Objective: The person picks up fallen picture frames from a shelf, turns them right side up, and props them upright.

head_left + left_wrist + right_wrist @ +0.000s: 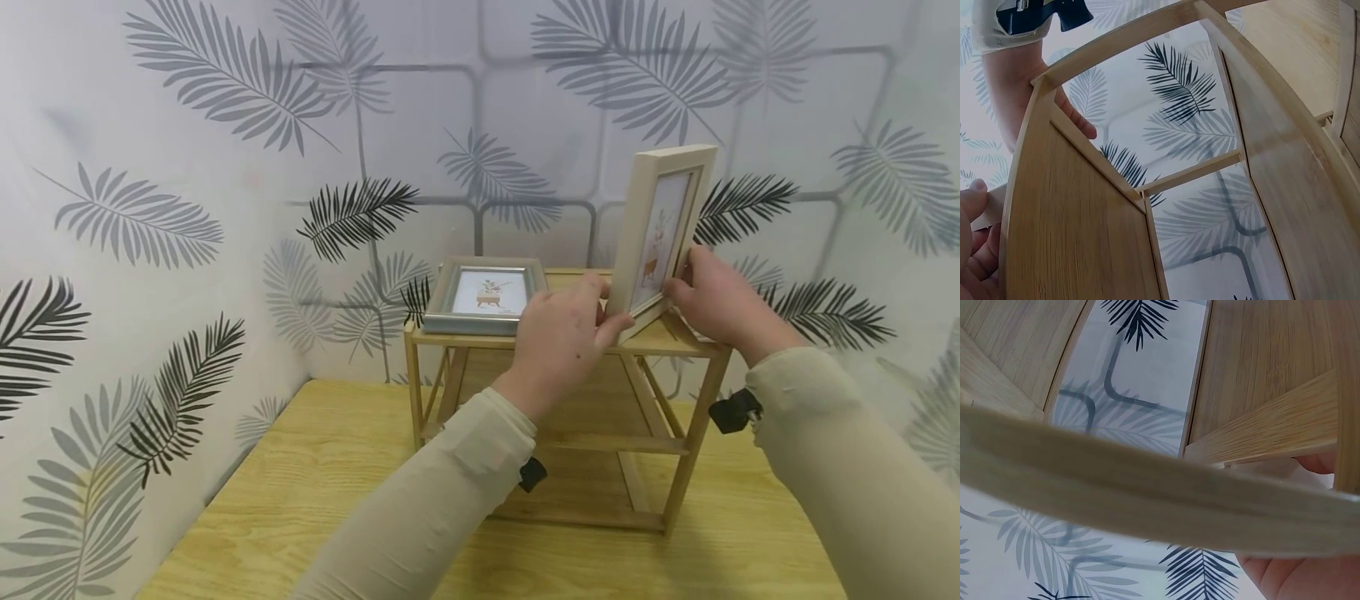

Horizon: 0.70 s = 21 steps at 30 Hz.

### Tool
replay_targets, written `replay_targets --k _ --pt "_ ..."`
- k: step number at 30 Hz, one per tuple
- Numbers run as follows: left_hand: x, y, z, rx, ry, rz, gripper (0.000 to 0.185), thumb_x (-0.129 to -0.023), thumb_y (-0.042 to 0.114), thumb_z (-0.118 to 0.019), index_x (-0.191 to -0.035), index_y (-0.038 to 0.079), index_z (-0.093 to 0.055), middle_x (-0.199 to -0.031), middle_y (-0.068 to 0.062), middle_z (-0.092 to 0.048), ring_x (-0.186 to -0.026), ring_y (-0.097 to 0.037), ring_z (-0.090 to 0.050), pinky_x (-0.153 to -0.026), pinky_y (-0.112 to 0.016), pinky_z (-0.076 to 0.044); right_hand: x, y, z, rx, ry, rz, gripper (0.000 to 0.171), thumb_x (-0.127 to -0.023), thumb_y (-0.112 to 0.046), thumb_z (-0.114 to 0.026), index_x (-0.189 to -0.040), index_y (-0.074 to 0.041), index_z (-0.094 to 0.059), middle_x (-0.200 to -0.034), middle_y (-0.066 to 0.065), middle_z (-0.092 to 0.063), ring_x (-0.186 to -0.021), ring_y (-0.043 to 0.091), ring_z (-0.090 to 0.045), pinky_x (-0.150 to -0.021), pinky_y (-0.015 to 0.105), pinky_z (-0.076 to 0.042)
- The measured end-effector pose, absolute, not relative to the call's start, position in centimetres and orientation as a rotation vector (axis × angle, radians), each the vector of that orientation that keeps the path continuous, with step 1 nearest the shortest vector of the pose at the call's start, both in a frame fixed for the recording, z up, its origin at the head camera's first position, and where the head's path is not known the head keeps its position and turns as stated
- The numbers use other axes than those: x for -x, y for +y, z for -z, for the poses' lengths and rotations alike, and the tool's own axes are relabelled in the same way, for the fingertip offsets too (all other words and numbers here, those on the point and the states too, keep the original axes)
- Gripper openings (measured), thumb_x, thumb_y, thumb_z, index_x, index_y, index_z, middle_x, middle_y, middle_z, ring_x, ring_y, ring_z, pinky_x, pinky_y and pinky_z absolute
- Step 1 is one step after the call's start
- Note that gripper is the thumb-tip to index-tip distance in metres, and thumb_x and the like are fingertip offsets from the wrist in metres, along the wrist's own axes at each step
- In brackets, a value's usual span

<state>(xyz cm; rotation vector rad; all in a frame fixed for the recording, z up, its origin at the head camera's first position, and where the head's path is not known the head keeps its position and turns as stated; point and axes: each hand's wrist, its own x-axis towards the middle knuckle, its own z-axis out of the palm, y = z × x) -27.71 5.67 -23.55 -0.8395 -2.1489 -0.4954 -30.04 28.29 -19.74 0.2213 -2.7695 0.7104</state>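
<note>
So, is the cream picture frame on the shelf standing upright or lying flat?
Upright, leaning slightly. The cream frame stands on its lower edge on the wooden shelf, held by the left hand and right hand.

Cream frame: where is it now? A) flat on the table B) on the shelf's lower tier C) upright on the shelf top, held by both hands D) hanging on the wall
C: the cream frame stands upright on the right of the wooden shelf top, with the left hand at its lower left edge and the right hand at its lower right edge; the gray frame sits beside it.
</note>
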Motion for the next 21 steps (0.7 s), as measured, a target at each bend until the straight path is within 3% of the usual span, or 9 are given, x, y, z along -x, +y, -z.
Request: replay_targets --k 10,16,21 --pt "27.6 6.4 23.6 0.841 -2.177 0.492 0.037 -0.098 0.046 -0.064 -0.117 0.014 -0.059 -0.095 0.009 -0.072 -0.074 -0.002 -0.059 -0.086 -0.031 -0.049 29.9 28.2 19.7 -0.194 -2.764 -0.769 0.052 -0.108 -0.023 -0.041 -0.145 0.01 -0.026 -0.131 0.034 -0.048 -0.114 0.046 -0.052 -0.092 0.063 -0.044" --pt "27.4 6.8 23.9 0.85 -2.163 0.495 0.038 -0.098 0.048 -0.062 -0.115 0.014 -0.059 -0.089 0.009 -0.068 -0.071 -0.002 -0.057 -0.08 -0.029 -0.048 29.6 28.0 19.5 -0.2 -2.763 -0.827 0.059 -0.108 -0.024 -0.037 -0.154 0.008 -0.017 -0.141 0.035 -0.043 -0.119 0.046 -0.051 -0.085 0.057 -0.046" --pt "27.5 7.1 23.9 0.858 -2.14 0.492 0.038 -0.098 0.048 -0.062 -0.114 0.015 -0.058 -0.093 0.008 -0.071 -0.072 -0.004 -0.061 -0.073 -0.028 -0.048 29.6 27.8 19.2 -0.23 -2.761 -0.854 0.054 -0.108 -0.021 -0.035 -0.153 0.007 -0.024 -0.141 0.033 -0.045 -0.102 0.04 -0.056 -0.075 0.048 -0.048"
